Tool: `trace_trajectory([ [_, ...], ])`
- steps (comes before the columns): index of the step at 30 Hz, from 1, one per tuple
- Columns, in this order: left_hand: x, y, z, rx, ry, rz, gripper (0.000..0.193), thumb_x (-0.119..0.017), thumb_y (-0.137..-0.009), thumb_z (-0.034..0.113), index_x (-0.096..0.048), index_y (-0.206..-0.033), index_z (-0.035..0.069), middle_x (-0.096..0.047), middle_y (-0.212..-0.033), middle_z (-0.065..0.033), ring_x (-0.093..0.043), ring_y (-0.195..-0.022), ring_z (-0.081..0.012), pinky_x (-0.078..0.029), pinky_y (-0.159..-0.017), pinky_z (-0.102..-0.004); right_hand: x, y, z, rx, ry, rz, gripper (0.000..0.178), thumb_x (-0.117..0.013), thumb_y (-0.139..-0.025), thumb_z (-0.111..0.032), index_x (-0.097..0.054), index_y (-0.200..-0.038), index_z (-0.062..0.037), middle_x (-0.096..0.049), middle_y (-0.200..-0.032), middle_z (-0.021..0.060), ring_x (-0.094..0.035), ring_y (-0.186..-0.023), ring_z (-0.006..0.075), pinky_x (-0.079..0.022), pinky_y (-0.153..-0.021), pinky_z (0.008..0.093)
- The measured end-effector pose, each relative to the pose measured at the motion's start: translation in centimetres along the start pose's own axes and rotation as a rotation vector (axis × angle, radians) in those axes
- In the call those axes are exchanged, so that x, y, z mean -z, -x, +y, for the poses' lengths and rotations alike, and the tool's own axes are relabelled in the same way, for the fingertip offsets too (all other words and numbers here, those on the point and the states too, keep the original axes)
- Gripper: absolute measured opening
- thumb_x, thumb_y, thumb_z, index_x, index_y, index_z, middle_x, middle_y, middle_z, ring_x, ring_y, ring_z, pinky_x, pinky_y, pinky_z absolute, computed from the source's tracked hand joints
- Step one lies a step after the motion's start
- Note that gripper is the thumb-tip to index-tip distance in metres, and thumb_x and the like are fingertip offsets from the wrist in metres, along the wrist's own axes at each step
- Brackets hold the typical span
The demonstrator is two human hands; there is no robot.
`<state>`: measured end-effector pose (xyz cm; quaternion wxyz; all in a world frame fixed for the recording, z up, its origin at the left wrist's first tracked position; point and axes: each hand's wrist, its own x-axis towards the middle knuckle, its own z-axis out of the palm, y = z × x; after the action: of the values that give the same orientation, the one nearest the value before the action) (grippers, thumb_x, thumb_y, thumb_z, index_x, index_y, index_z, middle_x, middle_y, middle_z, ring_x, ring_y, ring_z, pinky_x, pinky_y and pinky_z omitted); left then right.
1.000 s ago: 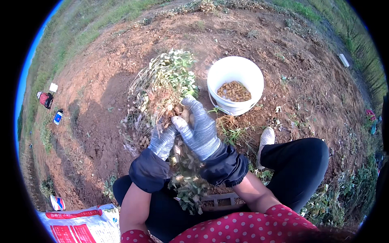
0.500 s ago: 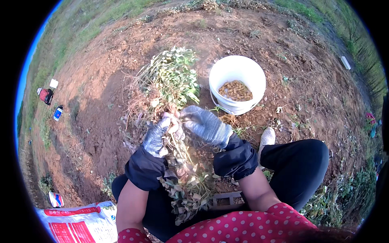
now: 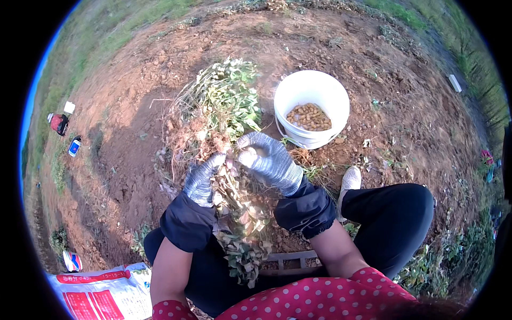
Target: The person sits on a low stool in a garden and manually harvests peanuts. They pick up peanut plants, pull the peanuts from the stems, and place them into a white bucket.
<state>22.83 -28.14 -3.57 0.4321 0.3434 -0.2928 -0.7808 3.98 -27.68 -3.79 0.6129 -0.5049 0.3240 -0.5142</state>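
My left hand (image 3: 200,182), in a grey glove, is closed around the stems of a peanut plant (image 3: 241,213) just below its roots. The plant's leafy end hangs toward my lap. Close beside it, my gloved right hand (image 3: 272,162) has its fingers bent in a pinch at the root end; what sits between the fingertips is hidden. Just beyond both hands lies a heap of peanut plants (image 3: 226,90), green leaves on top and brownish roots toward me. A white bucket (image 3: 308,141) stands right of the heap, with peanuts (image 3: 309,117) on its bottom.
Between my legs is a grey slatted frame (image 3: 290,261). A white and red sack (image 3: 106,293) lies at lower left. My shoe (image 3: 351,181) rests on the soil near the bucket. Farther left are a red and black bag (image 3: 58,124) and a blue and white package (image 3: 74,147).
Both hands have come slightly nearer to me, and the right hand's fingers are more curled. The pale pods seen between the hands show less now. The held plant's leaves have shifted.
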Motion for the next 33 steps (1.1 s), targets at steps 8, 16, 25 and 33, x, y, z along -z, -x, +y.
trace_trajectory([
  [8, -2.2, 0.6, -0.3, -0.024, 0.071, 0.005, 0.035, -0.062, -0.082, 0.022, -0.055, -0.111, 0.003, -0.06, -0.094, -0.0052, -0.058, -0.084, -0.0139, -0.048, -0.074, -0.0271, -2.1, 0.0, 1.0, 0.426, 0.681, 0.269, 0.037, -0.07, -0.077, -0.026, -0.057, -0.101, -0.0009, -0.061, -0.083, 0.0137, -0.062, -0.077, 0.0215, -0.048, -0.066, 0.031],
  [16, -0.7, -0.5, 1.0, -0.017, -0.001, 0.412, 0.026, -0.06, -0.083, 0.021, -0.059, -0.103, 0.005, -0.06, -0.086, -0.0021, -0.059, -0.075, -0.0139, -0.05, -0.065, -0.0248, -2.5, 1.9, -0.7, 0.12, 0.186, -0.341, 0.027, -0.072, -0.075, -0.023, -0.062, -0.088, -0.0016, -0.058, -0.071, 0.0033, -0.056, -0.07, 0.0106, -0.044, -0.061, 0.0256],
  [25, -0.9, -0.7, 0.5, -0.168, -0.283, 0.387, 0.038, -0.062, -0.084, 0.016, -0.051, -0.116, -0.001, -0.06, -0.103, -0.0124, -0.059, -0.09, -0.0184, -0.048, -0.076, -0.0289, -2.2, 1.1, -2.2, 0.013, -0.502, -0.065, 0.037, -0.06, -0.082, -0.029, -0.055, -0.106, -0.0012, -0.059, -0.093, 0.0116, -0.059, -0.074, 0.0137, -0.037, -0.039, 0.0165],
  [33, 1.4, -2.9, -2.9, -0.352, -0.093, 0.099, 0.021, -0.042, -0.091, 0.005, -0.051, -0.109, -0.003, -0.058, -0.099, -0.0114, -0.058, -0.089, -0.0187, -0.051, -0.078, -0.0279, -4.1, -1.8, -1.8, 0.281, 0.756, 0.284, 0.037, -0.067, -0.078, -0.025, -0.058, -0.106, -0.0025, -0.062, -0.096, 0.0165, -0.063, -0.084, 0.0271, -0.049, -0.073, 0.0344],
])
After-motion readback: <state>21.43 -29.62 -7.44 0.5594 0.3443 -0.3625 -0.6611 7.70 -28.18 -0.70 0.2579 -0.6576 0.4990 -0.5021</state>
